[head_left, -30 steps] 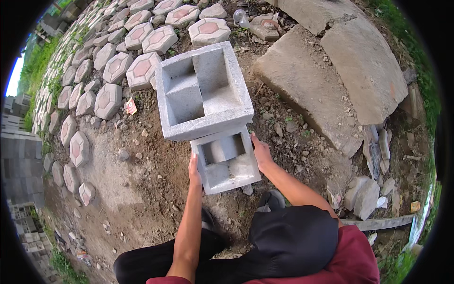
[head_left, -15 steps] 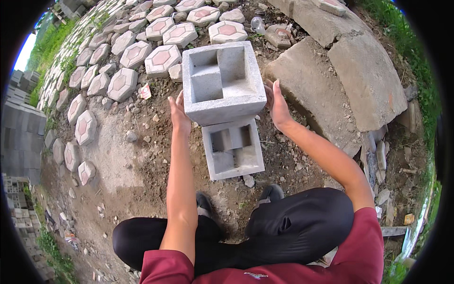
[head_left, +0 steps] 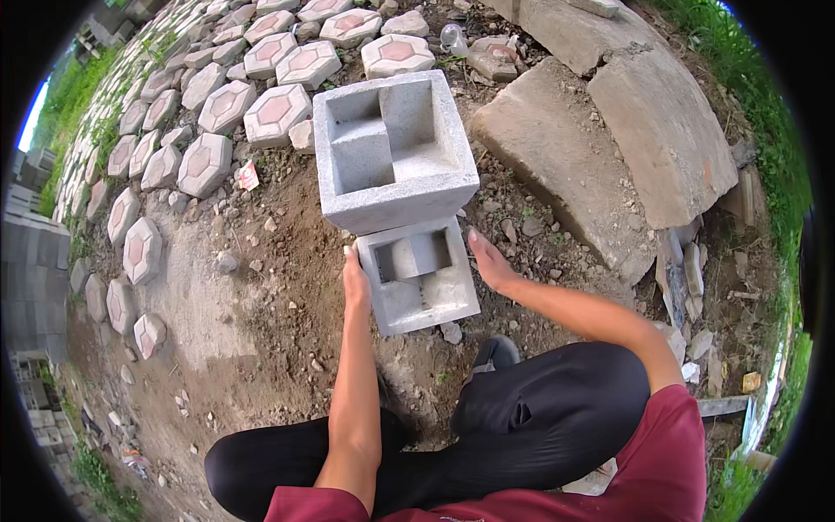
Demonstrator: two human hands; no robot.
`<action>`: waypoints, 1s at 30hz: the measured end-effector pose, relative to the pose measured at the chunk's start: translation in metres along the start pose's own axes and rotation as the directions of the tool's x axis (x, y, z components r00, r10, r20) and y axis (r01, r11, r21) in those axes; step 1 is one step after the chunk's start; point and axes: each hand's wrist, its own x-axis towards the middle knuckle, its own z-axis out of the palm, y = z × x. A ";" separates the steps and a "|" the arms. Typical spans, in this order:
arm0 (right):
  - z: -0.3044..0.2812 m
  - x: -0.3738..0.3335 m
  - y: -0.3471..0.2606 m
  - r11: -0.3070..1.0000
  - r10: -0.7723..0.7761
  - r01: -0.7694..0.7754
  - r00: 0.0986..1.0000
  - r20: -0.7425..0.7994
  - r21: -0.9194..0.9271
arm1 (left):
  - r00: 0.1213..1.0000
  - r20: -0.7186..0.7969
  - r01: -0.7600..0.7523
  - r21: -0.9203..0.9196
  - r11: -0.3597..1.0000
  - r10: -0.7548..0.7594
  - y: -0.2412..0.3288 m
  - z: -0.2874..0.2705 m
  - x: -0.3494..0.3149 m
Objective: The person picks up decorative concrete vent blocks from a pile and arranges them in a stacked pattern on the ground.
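Note:
A larger grey concrete block (head_left: 402, 198), with its recessed top facing up, stands higher and farther out. Nearer me sits a smaller, similar concrete block (head_left: 428, 315), its far edge overlapped by the larger one. My left hand (head_left: 356, 278) is upright along the smaller block's left side, at or very near its wall, with the fingers partly hidden. On the other side, my right hand (head_left: 492, 264) has its fingers stretched forward and stands a little apart from the block's right wall. Neither hand grips a block.
Hexagonal paving stones (head_left: 204, 165) lie loosely across the ground at the far left. Large broken concrete slabs (head_left: 557, 157) are at the right. My shoe (head_left: 497, 353) rests close to the smaller block. Stacked grey blocks (head_left: 35, 261) stand at the left edge.
Both hands have come away from the sides of the larger block and moved down toward me, beside the smaller block. The blocks appear shifted slightly left as the view moved.

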 end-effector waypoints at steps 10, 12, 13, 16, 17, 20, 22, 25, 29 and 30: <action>0.046 -0.011 -0.011 0.961 -0.066 0.088 0.994 -0.092 0.262 | 0.979 -0.172 0.121 0.070 0.990 -0.108 0.003 0.013 -0.007; 0.043 -0.014 -0.009 0.979 -0.023 0.047 0.992 -0.120 0.198 | 0.966 -0.103 0.246 0.099 0.964 -0.236 0.010 0.019 -0.008; 0.043 -0.014 -0.010 0.986 -0.007 0.029 0.992 -0.129 0.166 | 0.973 -0.066 0.227 0.067 0.971 -0.223 0.012 0.019 -0.007; 0.044 -0.017 -0.019 0.982 -0.038 0.058 0.993 -0.110 0.181 | 0.988 -0.027 0.157 0.065 0.986 -0.155 0.007 0.010 -0.006; 0.047 -0.019 -0.015 0.984 -0.015 0.034 0.993 -0.113 0.172 | 0.986 -0.043 0.163 0.065 0.984 -0.161 0.003 0.004 -0.009; 0.048 -0.015 -0.009 0.994 -0.004 0.019 0.989 -0.145 0.104 | 0.986 -0.079 0.149 0.056 0.987 -0.144 0.001 0.002 -0.005; 0.046 -0.014 -0.005 0.998 -0.038 0.047 0.984 -0.172 0.048 | 0.983 -0.049 0.181 0.111 0.977 -0.177 0.001 0.003 -0.004; 0.046 -0.013 -0.003 1.000 -0.022 0.025 0.981 -0.193 0.015 | 0.982 -0.066 0.190 0.222 0.956 -0.179 0.000 0.003 -0.002; 0.047 -0.012 -0.014 0.998 0.022 -0.014 0.991 -0.135 0.063 | 0.987 -0.095 0.149 0.250 0.957 -0.129 0.002 -0.001 -0.002; 0.045 -0.013 -0.016 0.998 0.013 -0.003 0.991 -0.134 0.070 | 0.989 -0.069 0.147 0.242 0.959 -0.134 0.004 0.003 -0.004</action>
